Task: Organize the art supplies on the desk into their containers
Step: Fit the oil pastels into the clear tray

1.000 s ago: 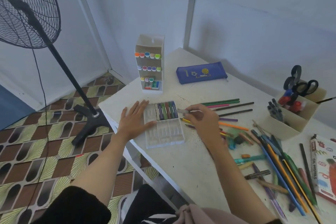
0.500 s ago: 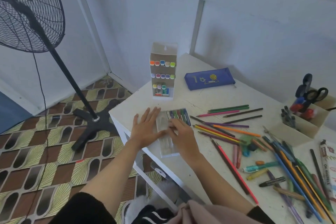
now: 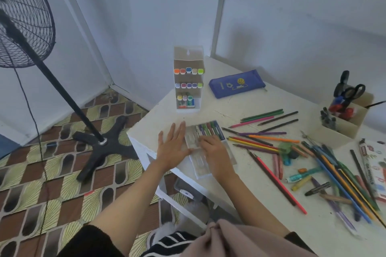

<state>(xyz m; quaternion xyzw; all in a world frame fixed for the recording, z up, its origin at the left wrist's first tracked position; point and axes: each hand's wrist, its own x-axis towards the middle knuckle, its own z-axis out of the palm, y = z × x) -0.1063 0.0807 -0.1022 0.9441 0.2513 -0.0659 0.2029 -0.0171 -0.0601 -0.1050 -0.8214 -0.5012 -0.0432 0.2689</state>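
Left hand [image 3: 173, 146]: flat, fingers straight, steadying the clear pen case [image 3: 201, 168] against sliding.
Right hand [image 3: 215, 149]: fingers bent beside its pens [image 3: 208, 129], possibly seating one; grip unclear.
Coloured pencils [image 3: 261, 140]: loose, right of both hands.

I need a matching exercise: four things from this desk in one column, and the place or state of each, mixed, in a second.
1 pencil case
2 scissors
3 marker stand
4 left hand

a upright at the desk corner
b blue, lying flat
c handles up in the beige box
d fingers straight, beside the clear tray

Pairs: 1-b, 2-c, 3-a, 4-d
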